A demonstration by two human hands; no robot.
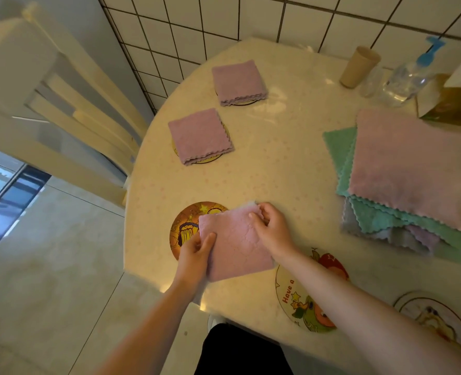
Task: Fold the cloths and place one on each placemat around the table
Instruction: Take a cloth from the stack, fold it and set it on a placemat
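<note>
A folded pink cloth [234, 247] lies at the table's near left edge, partly over a round orange placemat [186, 226]. My left hand [197, 253] grips its left edge and my right hand [271, 230] pinches its far right corner. Two more folded pink cloths sit on round placemats farther back, one [201, 135] at the left edge and one [239, 82] beyond it. Two bare placemats lie near me, one with red lettering [289, 290] under my right forearm and one [437, 318] at the right.
A stack of unfolded pink, green and grey cloths [407, 171] lies on the right of the table [278, 163]. Behind it stand a paper cup [359, 67], a clear pump bottle [407, 77] and a cardboard box [456, 101]. A cream chair [61, 104] stands left.
</note>
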